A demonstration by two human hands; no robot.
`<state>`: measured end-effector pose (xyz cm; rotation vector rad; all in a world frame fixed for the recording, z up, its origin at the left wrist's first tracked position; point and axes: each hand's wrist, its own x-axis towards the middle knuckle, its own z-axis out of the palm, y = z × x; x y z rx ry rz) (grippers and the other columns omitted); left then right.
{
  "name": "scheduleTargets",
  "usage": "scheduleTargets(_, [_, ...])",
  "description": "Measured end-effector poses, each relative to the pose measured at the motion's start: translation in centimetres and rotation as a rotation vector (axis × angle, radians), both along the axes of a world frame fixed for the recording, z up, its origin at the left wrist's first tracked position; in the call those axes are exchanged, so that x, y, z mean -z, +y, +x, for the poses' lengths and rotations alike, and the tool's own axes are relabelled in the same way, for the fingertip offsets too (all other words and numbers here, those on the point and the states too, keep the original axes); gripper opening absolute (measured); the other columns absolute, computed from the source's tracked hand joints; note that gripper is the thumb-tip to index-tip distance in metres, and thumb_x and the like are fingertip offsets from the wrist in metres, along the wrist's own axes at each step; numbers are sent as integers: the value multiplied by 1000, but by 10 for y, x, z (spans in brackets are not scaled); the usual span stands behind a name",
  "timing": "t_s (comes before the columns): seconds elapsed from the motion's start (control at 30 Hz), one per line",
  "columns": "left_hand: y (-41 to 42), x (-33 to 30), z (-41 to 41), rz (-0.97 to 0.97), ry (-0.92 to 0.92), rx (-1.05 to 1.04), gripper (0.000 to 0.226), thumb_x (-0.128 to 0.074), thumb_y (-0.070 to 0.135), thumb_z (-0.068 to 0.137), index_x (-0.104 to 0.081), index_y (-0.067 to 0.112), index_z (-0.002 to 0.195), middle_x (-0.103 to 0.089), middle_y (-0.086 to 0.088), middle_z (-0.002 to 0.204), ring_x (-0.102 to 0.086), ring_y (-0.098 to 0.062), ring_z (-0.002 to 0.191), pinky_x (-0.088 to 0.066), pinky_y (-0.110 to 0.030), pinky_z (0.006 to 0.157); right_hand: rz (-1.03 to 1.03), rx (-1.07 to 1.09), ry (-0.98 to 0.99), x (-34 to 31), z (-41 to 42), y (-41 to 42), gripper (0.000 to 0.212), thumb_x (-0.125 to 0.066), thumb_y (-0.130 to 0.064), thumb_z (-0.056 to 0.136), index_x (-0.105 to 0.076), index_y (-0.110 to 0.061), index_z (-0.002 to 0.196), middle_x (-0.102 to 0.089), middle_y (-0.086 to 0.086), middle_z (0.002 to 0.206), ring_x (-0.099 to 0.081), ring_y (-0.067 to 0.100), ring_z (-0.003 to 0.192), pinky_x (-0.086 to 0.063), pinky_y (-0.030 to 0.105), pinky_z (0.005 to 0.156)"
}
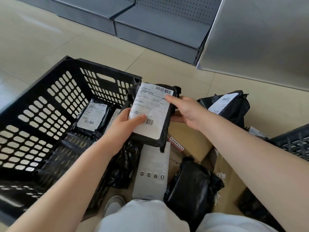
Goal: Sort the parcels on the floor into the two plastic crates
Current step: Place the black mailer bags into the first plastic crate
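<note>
Both hands hold up a black plastic parcel with a white shipping label (153, 113) beside the right wall of the big black crate (50, 104). My left hand (127, 121) grips its lower left edge, thumb on the label. My right hand (184, 109) holds its right side, thumb on the label's upper right. Two labelled black parcels (92, 117) lie inside that crate. A second black crate (294, 141) shows only its corner at the right edge.
On the floor below lie a grey flat box (153, 171), brown cardboard boxes (189, 141), black bag parcels (192, 186) and another labelled black parcel (229, 106). Grey metal shelving (158, 30) stands behind. My knees (143, 216) are at the bottom.
</note>
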<state>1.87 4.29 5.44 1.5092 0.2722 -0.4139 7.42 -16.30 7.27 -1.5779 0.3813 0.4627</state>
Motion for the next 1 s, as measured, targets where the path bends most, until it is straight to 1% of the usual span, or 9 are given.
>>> scheduleTargets(0.17, [42,-17,14,-9,-9,-105,34,-67,20,90,-57,21,123,-74,-4,106,-74,-18,91,-60,-30,71,-93,-74,-35,-7,8,27,44,-56,-52,96,-60,-13,117,-69,11,108,-68,23,89,-61,39,84])
scheduleTargets(0.3, [78,-26,28,28,-43,-152,34,-66,17,90,-58,18,123,-74,-3,104,-74,-17,90,-59,-26,68,-16,-55,-75,-11,14,58,26,-54,-41,99,-61,-17,105,-71,7,96,-67,21,80,-60,41,86])
scheduleTargets(0.43, [117,-18,41,80,-26,-254,31,-68,18,89,-61,19,120,-76,-2,102,-75,-18,90,-59,-28,69,-289,-251,-320,-7,13,88,11,-51,-31,100,-59,-27,104,-66,-4,100,-61,14,90,-54,38,88])
scheduleTargets(0.53, [147,-4,43,136,17,-279,18,-66,18,90,-63,22,108,-78,3,87,-75,-13,78,-58,-23,60,-431,-461,-472,2,5,107,23,-48,-30,100,-61,-28,119,-64,-8,111,-61,12,99,-51,31,86])
scheduleTargets(0.6, [163,8,41,211,59,-265,16,-67,18,91,-62,23,105,-77,0,87,-75,-14,73,-57,-24,56,-507,-585,-555,8,1,118,31,-48,-31,100,-61,-27,128,-62,-7,128,-54,12,118,-43,30,97])
scheduleTargets(0.7, [188,32,36,364,145,-237,30,-69,20,90,-61,17,119,-74,-8,99,-73,-22,81,-56,-32,67,-665,-770,-640,18,-5,133,40,-47,-35,102,-55,-26,140,-51,-6,146,-35,15,140,-26,37,116])
scheduleTargets(0.8, [208,51,30,450,237,-259,42,-71,20,88,-57,12,127,-72,-11,100,-70,-27,86,-55,-36,72,-763,-871,-594,28,-10,141,47,-43,-43,103,-45,-27,147,-37,-5,158,-12,19,151,-10,43,122])
scheduleTargets(0.9, [226,67,25,510,307,-269,33,-68,13,90,-56,8,121,-68,-10,95,-65,-24,80,-50,-39,79,-740,-841,-546,33,-9,144,49,-42,-46,103,-47,-23,145,-33,-6,159,-4,18,152,-8,45,123])
scheduleTargets(1.0, [249,82,20,595,370,-294,40,-68,7,90,-53,2,127,-65,-19,110,-62,-32,90,-49,-43,85,-763,-848,-550,36,-8,145,47,-43,-47,102,-52,-22,141,-34,-6,159,-3,17,152,-10,45,123])
